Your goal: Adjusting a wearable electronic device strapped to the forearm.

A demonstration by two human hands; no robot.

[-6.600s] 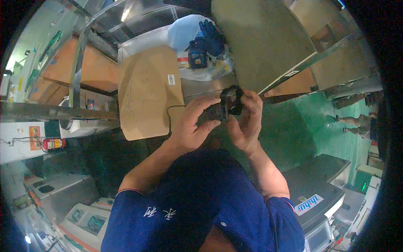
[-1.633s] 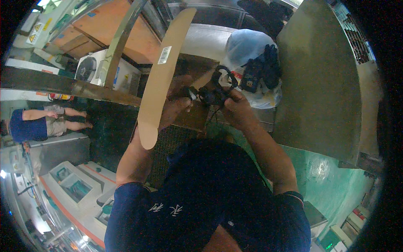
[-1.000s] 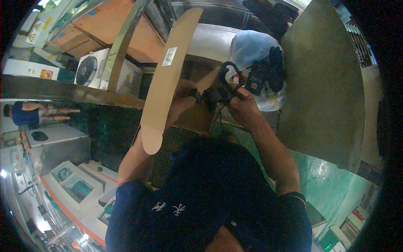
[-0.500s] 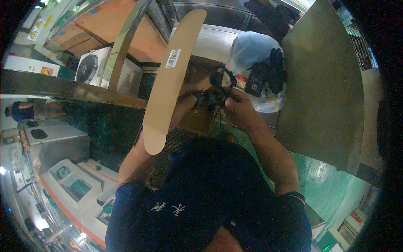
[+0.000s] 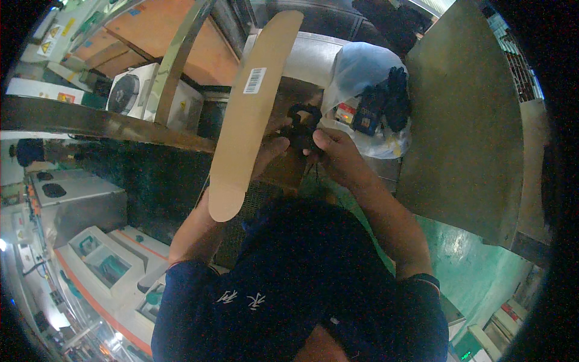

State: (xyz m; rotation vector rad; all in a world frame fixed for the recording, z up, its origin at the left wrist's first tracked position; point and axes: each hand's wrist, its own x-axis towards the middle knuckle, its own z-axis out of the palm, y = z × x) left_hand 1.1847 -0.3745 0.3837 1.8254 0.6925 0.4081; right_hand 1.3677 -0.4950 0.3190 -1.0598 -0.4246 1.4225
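Observation:
Both my hands close on a dark, cord-like black thing (image 5: 303, 134) with a curved loop at its far end; its exact kind is too dark to make out. My left hand (image 5: 272, 152) has its thumb against the near left side, the other fingers mostly hidden. At the right side, my right hand (image 5: 339, 154) pinches it between thumb and fingers. Thin dark strands hang beneath. A brown cardboard box (image 5: 288, 176) lies under the hands. A long tan strip with rounded ends (image 5: 238, 139) and a white barcode label covers part of my left hand and forearm.
Beyond my right hand, a translucent plastic bag (image 5: 362, 63) lies on a metal surface, with dark gloves (image 5: 395, 99) and a small dark packet (image 5: 366, 116) on it. A tall metal panel (image 5: 461, 133) stands at the right. A metal rail (image 5: 102, 128) crosses the left side.
The black thing's loop has tipped leftward and closer to my hands. My right hand has shifted slightly left, its thumb now on top of the thing. Both hands keep their hold.

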